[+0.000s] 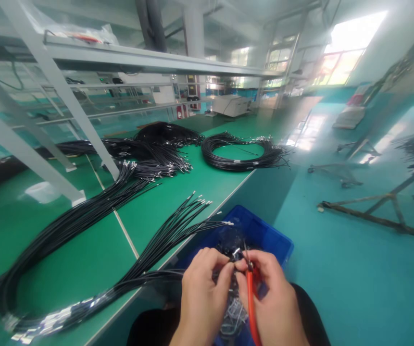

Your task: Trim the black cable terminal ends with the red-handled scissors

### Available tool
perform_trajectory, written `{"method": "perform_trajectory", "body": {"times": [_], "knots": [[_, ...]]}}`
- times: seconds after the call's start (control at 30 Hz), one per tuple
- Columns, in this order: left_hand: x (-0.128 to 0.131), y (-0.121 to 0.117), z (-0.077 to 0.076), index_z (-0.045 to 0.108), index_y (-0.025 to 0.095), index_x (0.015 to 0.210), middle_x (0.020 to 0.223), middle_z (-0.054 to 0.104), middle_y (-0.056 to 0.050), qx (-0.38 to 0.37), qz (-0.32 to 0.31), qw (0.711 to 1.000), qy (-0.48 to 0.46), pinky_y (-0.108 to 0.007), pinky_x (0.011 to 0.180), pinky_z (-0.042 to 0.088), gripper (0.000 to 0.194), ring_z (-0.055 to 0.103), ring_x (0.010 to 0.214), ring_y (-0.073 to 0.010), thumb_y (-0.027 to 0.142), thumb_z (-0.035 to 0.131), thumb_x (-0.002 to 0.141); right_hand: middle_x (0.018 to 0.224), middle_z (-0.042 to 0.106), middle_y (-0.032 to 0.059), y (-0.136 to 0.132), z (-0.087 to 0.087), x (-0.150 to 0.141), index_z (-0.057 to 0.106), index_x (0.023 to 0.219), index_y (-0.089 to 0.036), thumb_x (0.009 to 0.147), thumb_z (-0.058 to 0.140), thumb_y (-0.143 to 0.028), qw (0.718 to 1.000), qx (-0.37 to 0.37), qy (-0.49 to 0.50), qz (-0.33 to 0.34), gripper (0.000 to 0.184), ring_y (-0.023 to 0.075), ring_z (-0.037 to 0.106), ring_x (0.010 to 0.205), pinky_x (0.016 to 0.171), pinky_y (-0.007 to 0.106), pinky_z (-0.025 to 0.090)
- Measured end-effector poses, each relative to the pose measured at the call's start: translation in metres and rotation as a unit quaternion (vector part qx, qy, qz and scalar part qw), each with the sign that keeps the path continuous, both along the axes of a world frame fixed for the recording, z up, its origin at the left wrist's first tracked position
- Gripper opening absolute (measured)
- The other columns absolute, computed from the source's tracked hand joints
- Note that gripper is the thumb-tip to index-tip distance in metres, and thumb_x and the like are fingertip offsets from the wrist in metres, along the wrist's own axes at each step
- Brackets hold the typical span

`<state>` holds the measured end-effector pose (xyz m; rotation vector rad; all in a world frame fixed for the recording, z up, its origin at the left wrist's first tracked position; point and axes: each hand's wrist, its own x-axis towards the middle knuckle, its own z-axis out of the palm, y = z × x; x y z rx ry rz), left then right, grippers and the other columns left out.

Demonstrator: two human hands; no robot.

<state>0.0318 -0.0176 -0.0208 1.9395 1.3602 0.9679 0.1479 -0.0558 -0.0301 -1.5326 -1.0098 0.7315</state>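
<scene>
My left hand is closed in a pinch, with thumb and forefinger together at a black cable that runs in from the table behind the hand. What sits right at the fingertips is too small to make out. Close beside it, almost touching, my right hand is wrapped around red-handled snips, their thin dark jaws pointing up and away. The right thumb and forefinger meet near the left fingertips. Below both hands is a blue bin holding small metal pieces and dark bits.
A bundle of black cables with metal ends curves over the green table, bound with shiny wrap. Farther back lie a coiled cable bundle and a heap of cables. A white shelf frame stands at left; a wheeled stand is on the floor at right.
</scene>
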Motion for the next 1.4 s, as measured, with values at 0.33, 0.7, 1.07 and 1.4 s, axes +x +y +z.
{"method": "perform_trajectory", "body": {"times": [0.33,0.7,1.07,1.4], "knots": [[-0.023,0.014,0.013,0.062,0.016,0.072,0.067,0.057,0.002,-0.181,-0.073,0.95,-0.246,-0.019,0.061,0.038,0.013,0.049,0.065,-0.0112,0.027,0.063,0.078,0.077,0.069,0.009,0.001,0.006,0.049,0.058,0.097,-0.013,0.069,0.069,-0.04,0.829,-0.137,0.333,0.428,0.041,0.0038,0.042,0.042,0.041,0.017,0.028],[-0.02,0.012,0.008,0.063,0.018,0.074,0.073,0.061,0.0,-0.151,-0.081,0.955,-0.242,-0.023,0.069,0.042,0.008,0.055,0.072,-0.0142,0.023,0.064,0.079,0.07,0.064,0.0019,0.001,0.023,0.041,0.055,0.096,-0.015,0.08,0.059,-0.025,0.836,-0.169,0.352,0.385,0.02,0.0071,0.04,0.048,0.047,0.022,0.027],[-0.016,0.01,0.007,0.063,0.018,0.073,0.075,0.061,-0.001,-0.079,-0.068,0.972,-0.212,-0.025,0.07,0.042,0.007,0.056,0.074,-0.0154,0.02,0.061,0.08,0.07,0.065,0.0047,-0.004,0.018,0.035,0.056,0.095,-0.015,0.08,0.058,-0.045,0.856,-0.174,0.348,0.341,0.033,0.0036,0.038,0.042,0.04,0.017,0.024],[-0.019,0.017,0.003,0.061,0.017,0.07,0.067,0.058,0.0,-0.125,-0.038,0.976,-0.177,-0.022,0.061,0.04,0.011,0.052,0.065,-0.014,0.025,0.06,0.078,0.052,0.061,-0.0013,0.0,0.003,0.045,0.057,0.082,-0.016,0.065,0.074,-0.036,0.895,-0.159,0.26,0.325,0.031,0.0033,0.04,0.033,0.033,0.014,0.026]]}}
